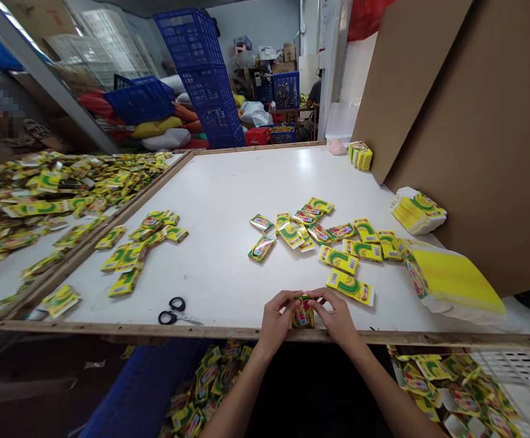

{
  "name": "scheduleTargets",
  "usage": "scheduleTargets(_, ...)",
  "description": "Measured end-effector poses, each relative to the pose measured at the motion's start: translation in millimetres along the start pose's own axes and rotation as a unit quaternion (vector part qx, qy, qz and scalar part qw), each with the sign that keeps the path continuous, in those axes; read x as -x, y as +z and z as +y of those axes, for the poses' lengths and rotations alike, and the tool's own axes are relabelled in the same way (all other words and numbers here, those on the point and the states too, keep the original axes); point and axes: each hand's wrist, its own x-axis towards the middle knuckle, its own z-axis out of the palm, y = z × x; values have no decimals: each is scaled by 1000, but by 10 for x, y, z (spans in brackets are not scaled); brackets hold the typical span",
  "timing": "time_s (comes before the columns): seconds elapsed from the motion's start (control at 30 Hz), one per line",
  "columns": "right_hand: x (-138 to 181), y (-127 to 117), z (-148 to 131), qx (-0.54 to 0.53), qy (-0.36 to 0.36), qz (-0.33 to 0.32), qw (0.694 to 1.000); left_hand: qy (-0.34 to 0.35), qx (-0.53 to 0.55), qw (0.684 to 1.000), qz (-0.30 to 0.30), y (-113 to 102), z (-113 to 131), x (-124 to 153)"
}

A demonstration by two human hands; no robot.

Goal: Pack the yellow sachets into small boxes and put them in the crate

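Note:
At the table's near edge, my left hand (279, 316) and my right hand (333, 311) pinch a small printed box (303, 315) between them, fingers along its upper end. The box stands tilted toward me, its green and red picture side showing. Just beyond my right hand lies a yellow flat box (350, 287), with another yellow box (339, 260) behind it. Farther forward, several yellow and green boxes (319, 234) are scattered in a loose group. Black-handled scissors (173, 310) rest to the left of my left hand.
Stacks of flattened yellow cartons (456, 280) stand at the right beside a cardboard sheet (488, 152). More boxes (130, 255) lie at left. A wooden rim (132, 330) edges the table. Below are a blue crate (128, 389) and a white basket (520, 383) near filled boxes.

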Motion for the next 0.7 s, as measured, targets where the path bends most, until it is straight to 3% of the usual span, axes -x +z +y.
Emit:
scheduleTargets(0.07,45,-5,22,-1,0,7,1000,15,-24,999,25,-127,93,47)
scheduleTargets(0.17,81,-29,36,-8,24,48,999,5,-72,990,121,-589,378,202)
scheduleTargets(0.3,67,-20,46,-5,78,54,995,-23,-269,960,78,-1366,804,390)
scheduleTargets(0.37,42,18,52,3,90,32,995,-13,-335,938,88,-1546,863,318)
scheduleTargets(0.47,9,80,70,11,95,16,995,4,-322,938,125,-1433,665,-118)
scheduleTargets(0.6,10,93,111,24,106,17,994,19,-263,950,168,-976,221,-947)
scheduleTargets(0.7,21,67,130,26,115,27,993,6,-242,957,158,-719,49,-1199)
